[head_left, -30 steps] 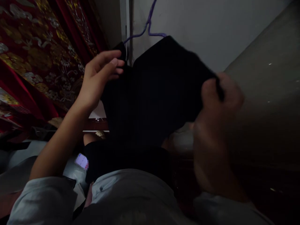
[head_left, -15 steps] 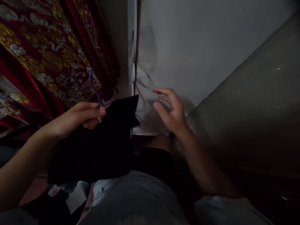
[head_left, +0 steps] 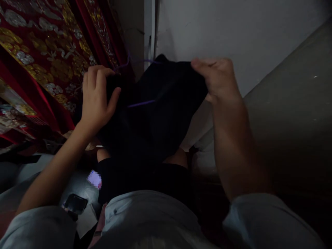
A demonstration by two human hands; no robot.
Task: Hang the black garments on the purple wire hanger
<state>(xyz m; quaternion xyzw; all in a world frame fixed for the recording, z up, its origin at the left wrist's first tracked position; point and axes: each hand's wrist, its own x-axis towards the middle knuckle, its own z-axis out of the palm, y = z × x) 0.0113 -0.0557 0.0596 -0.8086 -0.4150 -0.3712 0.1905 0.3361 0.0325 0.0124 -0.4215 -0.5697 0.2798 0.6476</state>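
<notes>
A dark, near-black garment (head_left: 166,114) stretches between my two hands above my lap. Parts of a thin purple hanger (head_left: 141,103) show against the cloth and at its upper edge. My right hand (head_left: 220,77) pinches the garment's upper right corner between thumb and fingers. On the left side, my left hand (head_left: 95,93) lies against the dark cloth, thumb spread away from the curved fingers. Its fingertips are close to the hanger's left end. The garment's exact kind is lost in the dimness.
Red fabric with gold and silver embroidery (head_left: 52,52) hangs at upper left. A pale wall panel (head_left: 220,31) stands ahead, a greyish slanting surface (head_left: 293,90) at right. Beside my left leg lie a dark phone (head_left: 75,203), a lit card-like screen (head_left: 94,178) and white paper (head_left: 86,221).
My left hand has let go of the hanger's hook and moved up, fingers spreading. My right hand has moved up and right and taken hold of the garment, which now spreads wider.
</notes>
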